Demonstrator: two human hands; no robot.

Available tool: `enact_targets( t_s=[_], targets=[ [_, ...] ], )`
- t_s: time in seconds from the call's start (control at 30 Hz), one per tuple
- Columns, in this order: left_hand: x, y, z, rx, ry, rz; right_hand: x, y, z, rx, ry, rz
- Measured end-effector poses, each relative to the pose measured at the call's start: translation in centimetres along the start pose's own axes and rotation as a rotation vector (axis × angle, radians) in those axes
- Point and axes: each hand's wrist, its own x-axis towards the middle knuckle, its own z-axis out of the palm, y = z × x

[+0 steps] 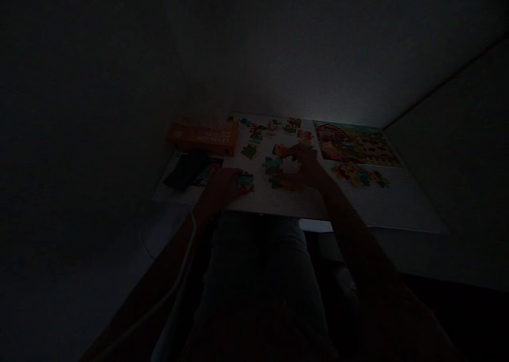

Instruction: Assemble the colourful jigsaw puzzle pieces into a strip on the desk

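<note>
The picture is very dark: the left hand [222, 188] rests on the white flat counter [397, 203] with its fingers curled on a small green-blue cardboard puzzle piece [246, 181], which lies at 3 o'clock of this hand, and the right hand [304, 166] holds its fingers narrow over other small coloured puzzle pieces [273, 165], but I cannot tell whether it grips one. At 11 o'clock of the left hand stands an orange rectangular cardboard box [203, 135], at 9 o'clock lies a flat black object [185, 170], and at 2 o'clock of the right hand lies a colourful farm picture sheet [356, 143].
</note>
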Motion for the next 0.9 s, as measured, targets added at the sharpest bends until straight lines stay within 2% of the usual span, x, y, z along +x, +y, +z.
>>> enact_targets(
  t_s=[0.1,0.2,0.37,0.53,0.63,0.9],
  targets=[
    [0.1,-0.2,0.0,-0.024,-0.051,0.002,-2.5,-2.5,2.1,0.027,-0.11,0.007],
    [0.1,-0.5,0.1,-0.05,-0.063,0.029,-3.4,-3.5,3.3,0.051,-0.158,0.026],
    [0.1,-0.3,-0.3,-0.048,-0.085,0.087,-3.3,-5.1,2.8,0.053,-0.203,0.106],
    [-0.1,0.4,-0.6,0.033,-0.088,0.175,-3.2,-7.4,1.8,-0.09,-0.265,0.19],
    [-0.1,0.2,-0.3,0.089,-0.083,0.205,-3.4,-7.3,1.8,-0.134,-0.275,0.189],
    [0.0,-0.1,0.3,0.108,-0.106,0.189,-5.7,-4.9,1.5,-0.176,-0.2,0.178]
  ],
)
